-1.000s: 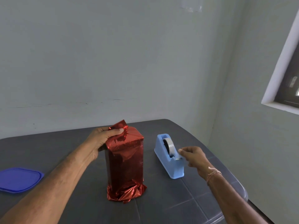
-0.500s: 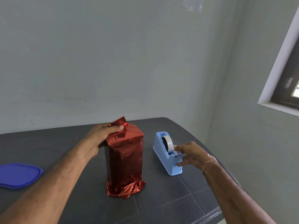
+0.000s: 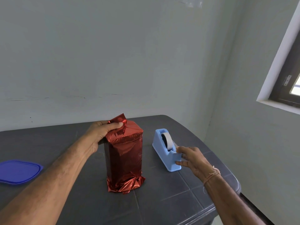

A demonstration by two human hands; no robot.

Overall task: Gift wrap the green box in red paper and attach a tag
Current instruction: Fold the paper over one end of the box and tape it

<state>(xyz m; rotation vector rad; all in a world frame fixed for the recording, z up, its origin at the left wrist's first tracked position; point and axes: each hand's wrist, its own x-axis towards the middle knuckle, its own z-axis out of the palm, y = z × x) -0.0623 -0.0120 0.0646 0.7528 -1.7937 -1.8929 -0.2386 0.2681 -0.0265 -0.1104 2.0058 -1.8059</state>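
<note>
**Foil-wrapped box being held at its top while the other hand is touching the tape dispenser**

The box (image 3: 124,158) is standing upright near the middle of the dark counter (image 3: 162,202), a tall rectangular block covered all over by the red paper (image 3: 125,138). The paper is a shiny metallic foil, lying fairly smooth on the sides. It is creasing sharply along the top edges and bunching into a crumpled skirt where it is meeting the counter. At the top far corner the foil is gathering into a twisted peak, with one flat flap sticking up.

The left hand (image 3: 103,132) is gripping that gathered foil. Its fingers are curling round the back of the box's top, and the thumb is pressing the crumple down from the front.

Just to the right of the box, and apart from it, a pale blue plastic tape dispenser (image 3: 164,153) is sitting on the counter, wedge-shaped with rounded edges. A grey roll of tape (image 3: 167,141) is standing upright in its slot.

The right hand (image 3: 193,161) is resting against the dispenser's near end with its fingers spread and almost straight. The index tip is touching the top by the cutter and the thumb is lying along the lower side. A thin thread bracelet (image 3: 211,175) is circling that wrist.

The counter's surface is matte and scored with shallow tile-like grooves. A flat blue plastic lid (image 3: 17,171) with rounded corners is lying at the left edge, well apart from the box.
</note>
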